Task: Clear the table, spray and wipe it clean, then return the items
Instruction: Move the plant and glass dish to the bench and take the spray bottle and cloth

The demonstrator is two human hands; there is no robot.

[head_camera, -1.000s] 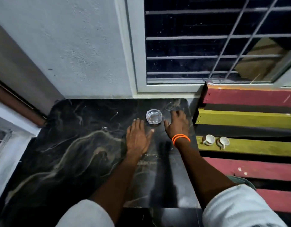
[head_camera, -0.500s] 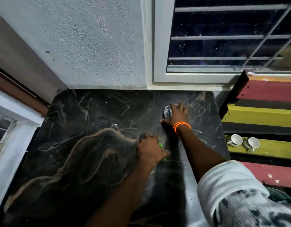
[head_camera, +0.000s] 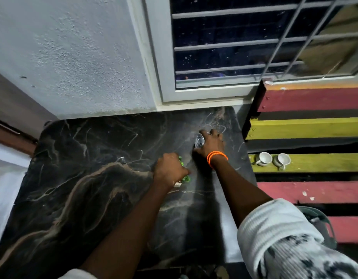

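A black marble table (head_camera: 83,188) with tan veins fills the lower left. Near its far right corner my right hand (head_camera: 211,144), with orange bands on the wrist, curls over a small clear glass bowl (head_camera: 199,140) that stands on the table. Closer to me, my left hand (head_camera: 170,171) grips a small green thing (head_camera: 185,179); only bits of it show past the fingers, so I cannot tell what it is.
A striped red, yellow and black wooden bench (head_camera: 315,127) stands right of the table, with two white cups (head_camera: 263,159) on a yellow slat. A white wall (head_camera: 73,57) and a barred window (head_camera: 254,41) rise behind the table.
One second ago both hands lay flat beside the bowl. Since then my right hand has closed over the bowl and my left hand has closed round the green thing.
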